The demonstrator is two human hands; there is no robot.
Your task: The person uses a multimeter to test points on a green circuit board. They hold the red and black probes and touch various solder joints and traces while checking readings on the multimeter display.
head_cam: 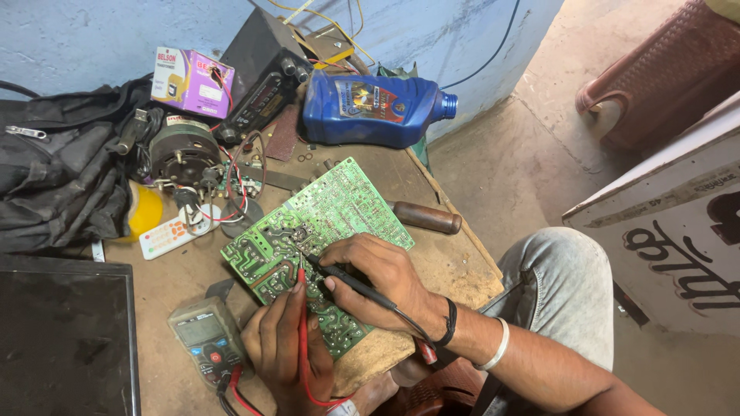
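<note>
Both hands work at the bench's near edge — left hand [281, 339] fingers pinched on a red probe [301, 308], right hand [378, 281] clamped on a black probe [347, 281] — tips touching the green circuit board [324, 223]; a meter [204, 339] sits just left

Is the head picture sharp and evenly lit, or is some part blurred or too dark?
Head view: soft daylight, no harsh glare; the green circuit board and both probes look sharp; the black bag and the dark screen lose detail in shadow; the edges bend slightly.
</note>
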